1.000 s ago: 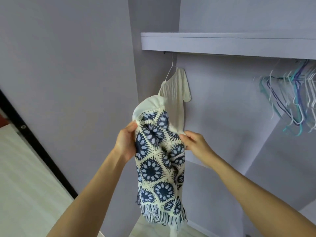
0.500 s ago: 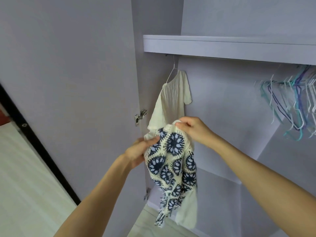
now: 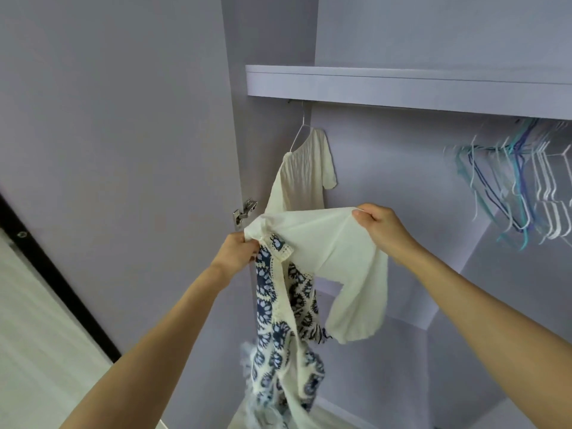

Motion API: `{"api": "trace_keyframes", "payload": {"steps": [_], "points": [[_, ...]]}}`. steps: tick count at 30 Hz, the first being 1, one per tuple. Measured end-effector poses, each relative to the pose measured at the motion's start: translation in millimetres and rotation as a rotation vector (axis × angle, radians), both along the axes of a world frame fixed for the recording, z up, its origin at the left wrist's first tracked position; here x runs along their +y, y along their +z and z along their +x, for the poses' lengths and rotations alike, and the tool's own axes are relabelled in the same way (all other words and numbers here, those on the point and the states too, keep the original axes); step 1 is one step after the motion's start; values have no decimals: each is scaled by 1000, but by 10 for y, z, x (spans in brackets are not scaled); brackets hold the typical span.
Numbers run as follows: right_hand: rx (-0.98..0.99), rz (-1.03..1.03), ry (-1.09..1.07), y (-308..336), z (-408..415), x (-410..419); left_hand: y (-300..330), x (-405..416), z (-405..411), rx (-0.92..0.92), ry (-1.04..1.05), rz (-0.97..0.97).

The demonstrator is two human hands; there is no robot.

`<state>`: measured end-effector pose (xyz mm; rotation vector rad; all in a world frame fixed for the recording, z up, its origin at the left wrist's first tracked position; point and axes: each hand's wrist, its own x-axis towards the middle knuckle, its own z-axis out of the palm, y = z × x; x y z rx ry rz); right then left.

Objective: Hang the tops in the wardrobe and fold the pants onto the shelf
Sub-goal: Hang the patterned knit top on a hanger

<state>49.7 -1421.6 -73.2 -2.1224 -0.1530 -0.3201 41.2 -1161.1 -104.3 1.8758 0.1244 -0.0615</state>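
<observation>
Wardrobe [image 3: 402, 181]: top [image 3: 325, 243] stretched between grips.

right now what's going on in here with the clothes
A person stands at an open wardrobe, holding a white top with a blue patterned crochet panel spread between both hands. The left hand grips one end and the right hand pinches the other. It is not on a hanger yet. A cream top already hangs at the left, and empty hangers hang at the right.
</observation>
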Motion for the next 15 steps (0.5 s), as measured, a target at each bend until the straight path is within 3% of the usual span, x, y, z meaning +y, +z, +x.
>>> {"api": "trace_keyframes", "payload": {"steps": [3, 6, 12, 15], "points": [[-25, -76, -142, -56, 65, -46, 90, -39, -61, 128, -176, -142], [146, -185, -208, -200, 45, -1, 202, -119, -83, 136, -267, -152], [3, 67, 206, -393, -294, 379, 423, -248, -18, 4, -213, -190], [-43, 47, 333, -234, -364, 559, 443, -283, -14, -21, -192, -245]]}}
